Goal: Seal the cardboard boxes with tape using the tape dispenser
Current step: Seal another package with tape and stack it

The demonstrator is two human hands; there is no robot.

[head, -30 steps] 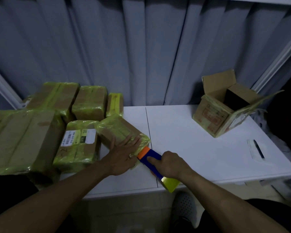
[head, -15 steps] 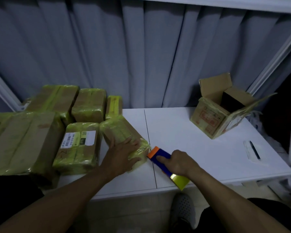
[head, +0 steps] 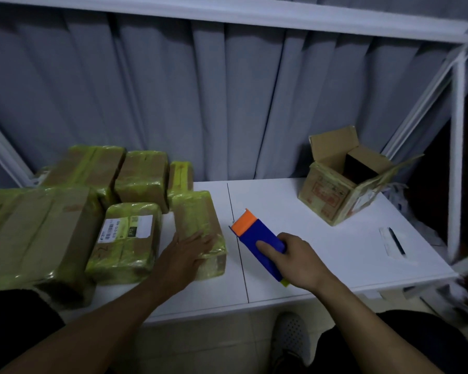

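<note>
A small cardboard box (head: pixel 196 220) wrapped in yellow-green tape lies on the white table (head: pixel 295 255). My left hand (head: pixel 184 255) lies flat on its near end with the fingers straight. My right hand (head: pixel 297 259) grips a blue tape dispenser (head: pixel 260 242) with an orange tip, lifted just right of the box and apart from it. An open cardboard box (head: pixel 341 190) with raised flaps stands at the back right.
Several taped boxes crowd the left side, among them a labelled one (head: pixel 125 238) and a large one (head: pixel 35 233). A pen on a paper slip (head: pixel 396 242) lies near the right edge. A white frame post (head: pixel 457 147) rises at the right; grey curtains hang behind.
The dispenser has pulled away from the small box's end toward the right and risen a little. My left hand stays on the box. The view has tilted upward.
</note>
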